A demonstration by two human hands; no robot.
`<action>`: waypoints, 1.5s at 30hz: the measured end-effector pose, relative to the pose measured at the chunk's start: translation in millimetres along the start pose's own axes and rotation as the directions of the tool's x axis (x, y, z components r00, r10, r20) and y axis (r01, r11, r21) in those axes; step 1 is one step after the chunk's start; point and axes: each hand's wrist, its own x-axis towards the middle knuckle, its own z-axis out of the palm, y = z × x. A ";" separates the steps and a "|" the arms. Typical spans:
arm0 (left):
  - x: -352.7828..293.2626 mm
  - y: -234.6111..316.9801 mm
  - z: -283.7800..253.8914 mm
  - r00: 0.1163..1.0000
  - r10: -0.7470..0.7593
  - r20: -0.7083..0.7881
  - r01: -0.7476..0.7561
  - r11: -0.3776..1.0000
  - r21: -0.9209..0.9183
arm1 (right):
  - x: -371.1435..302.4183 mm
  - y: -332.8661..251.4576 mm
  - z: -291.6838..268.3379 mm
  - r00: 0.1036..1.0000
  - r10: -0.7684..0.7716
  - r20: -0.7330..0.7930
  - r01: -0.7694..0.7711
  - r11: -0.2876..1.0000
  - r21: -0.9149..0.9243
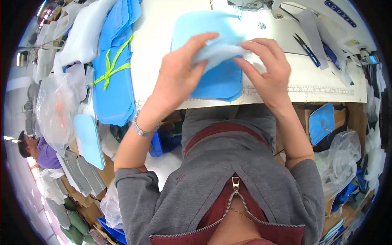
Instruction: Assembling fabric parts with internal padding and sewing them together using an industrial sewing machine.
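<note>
Above the white table [151, 61], my two hands hold a soft, pale blue-white sheet of fabric [222, 52], blurred in parts. My left hand [177, 73] has its thumb and forefinger closed about the sheet's left side. On the other side, my right hand [269, 67] pinches its right end between thumb and fingertips. Beneath the sheet lie blue fabric pieces [223, 81] with rounded corners, reaching the table's near edge. A lighter blue fabric panel [196, 26] extends behind my hands, toward the sewing machine [251, 5].
Left on the table, a blue fabric stack [114, 87] is tied with a yellow-green strip. Thread snips [307, 51] lie at the right, by a grey strip [312, 34]. A ruler tape [322, 90] runs along the near edge. Farther left, a person in purple [47, 153] is visible.
</note>
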 end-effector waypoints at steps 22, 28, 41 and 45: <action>58.2 23.0 -51.4 0.920 -0.070 0.385 0.024 0.992 0.121 | -24.6 0.4 -14.7 0.807 -0.246 0.537 0.248 0.966 0.071; 38.0 0.3 -40.4 0.942 -0.005 0.337 -0.049 0.987 0.151 | -30.4 5.4 -7.8 0.805 -0.313 0.503 0.349 0.937 0.025; 33.1 11.7 -38.7 0.884 -0.148 0.444 0.101 0.987 0.128 | -1.5 2.2 -3.6 0.929 0.076 0.362 -0.208 0.917 0.341; 17.7 10.2 -24.4 0.945 0.128 0.301 -0.130 0.991 -0.015 | 10.5 -4.9 3.7 0.947 0.145 0.285 -0.239 0.912 0.332</action>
